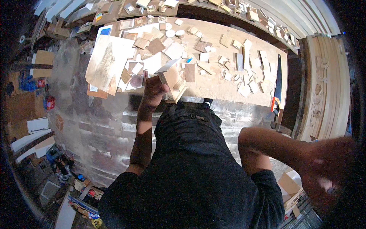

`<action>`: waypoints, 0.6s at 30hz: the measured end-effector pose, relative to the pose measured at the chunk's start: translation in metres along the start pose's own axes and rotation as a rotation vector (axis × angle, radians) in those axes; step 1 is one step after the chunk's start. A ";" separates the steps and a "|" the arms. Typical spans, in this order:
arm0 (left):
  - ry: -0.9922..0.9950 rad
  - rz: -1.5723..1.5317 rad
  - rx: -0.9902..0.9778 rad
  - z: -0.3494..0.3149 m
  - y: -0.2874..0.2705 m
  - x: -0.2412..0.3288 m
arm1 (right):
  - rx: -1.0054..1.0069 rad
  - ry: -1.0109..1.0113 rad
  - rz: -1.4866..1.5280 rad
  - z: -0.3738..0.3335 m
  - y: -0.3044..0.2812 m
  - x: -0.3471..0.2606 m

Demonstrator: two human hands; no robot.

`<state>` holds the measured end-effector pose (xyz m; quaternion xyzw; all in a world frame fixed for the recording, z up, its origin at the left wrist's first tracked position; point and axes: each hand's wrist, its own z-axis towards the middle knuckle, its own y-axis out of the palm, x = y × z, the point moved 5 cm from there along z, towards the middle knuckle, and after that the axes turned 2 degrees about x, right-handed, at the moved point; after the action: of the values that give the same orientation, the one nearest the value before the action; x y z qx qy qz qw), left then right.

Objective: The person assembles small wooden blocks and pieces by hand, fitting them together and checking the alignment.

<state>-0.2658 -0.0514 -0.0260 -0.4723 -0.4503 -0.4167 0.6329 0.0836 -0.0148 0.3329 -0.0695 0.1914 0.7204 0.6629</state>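
My left hand (154, 91) is closed on the side of a small open wooden box (172, 77) made of thin light boards. It holds the box tilted over the near edge of the workbench. My right hand (328, 168) is raised far out at the right, close to the camera. That hand is dark and smeared, so its fingers cannot be made out. Beneath and beyond the box lies a plywood worktop (225, 86). A brown rectangular wood piece (190, 73) lies just right of the box, and a round brown disc (136, 81) lies left of my left hand.
A handsaw (277, 82) with an orange grip lies along the worktop's right end. Several wood offcuts (244, 86) are scattered over the top. Large thin sheets (108, 63) overhang its left end. Long boards (324, 95) are stacked at the right. A shelf (228, 15) of small pieces runs behind.
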 end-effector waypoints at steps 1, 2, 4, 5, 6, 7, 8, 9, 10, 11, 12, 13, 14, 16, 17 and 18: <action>0.001 0.032 0.020 -0.001 -0.001 0.010 | 0.107 -0.062 -0.121 -0.016 -0.005 0.002; -0.090 0.103 -0.031 -0.003 -0.003 0.006 | 0.178 0.050 -0.064 -0.031 -0.007 0.009; -0.358 0.281 -0.204 -0.008 -0.010 -0.012 | 0.213 0.340 0.156 -0.058 0.013 0.023; -0.425 0.267 -0.257 -0.009 -0.011 -0.018 | 0.198 0.529 0.297 -0.073 0.033 0.028; -0.496 0.253 -0.302 -0.012 -0.013 -0.021 | 0.109 0.626 0.347 -0.084 0.058 0.021; -0.453 0.118 -0.281 -0.011 -0.011 -0.018 | -0.034 0.643 0.491 -0.088 0.071 0.019; -0.407 -0.015 -0.262 -0.010 -0.008 -0.013 | -0.213 0.588 0.732 -0.084 0.074 0.023; -0.361 -0.146 -0.242 -0.009 -0.005 -0.007 | -0.393 0.510 0.984 -0.077 0.076 0.026; -0.312 -0.276 -0.224 -0.007 -0.002 -0.001 | -0.487 0.434 1.151 -0.071 0.078 0.016; -0.269 -0.357 -0.186 -0.004 -0.001 0.005 | -0.478 0.367 1.251 -0.065 0.080 0.001; -0.225 -0.442 -0.147 -0.002 0.002 0.012 | -0.472 0.305 1.350 -0.060 0.083 -0.009; -0.187 -0.479 -0.087 0.001 0.003 0.019 | -0.495 0.282 1.413 -0.059 0.087 -0.007; -0.190 -0.514 -0.046 0.001 0.004 0.021 | -0.518 0.257 1.475 -0.058 0.092 0.000; -0.218 -0.567 -0.012 0.002 0.006 0.022 | -0.497 0.321 1.488 -0.063 0.086 0.018; -0.237 -0.602 0.006 -0.002 0.008 0.015 | -0.466 0.436 1.455 -0.076 0.075 0.034; -0.260 -0.633 0.031 -0.005 0.009 0.008 | -0.428 0.511 1.296 -0.094 0.069 0.052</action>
<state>-0.2547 -0.0556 -0.0214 -0.3485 -0.6578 -0.5219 0.4165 -0.0040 -0.0046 0.2404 -0.2362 0.1978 0.9513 0.0099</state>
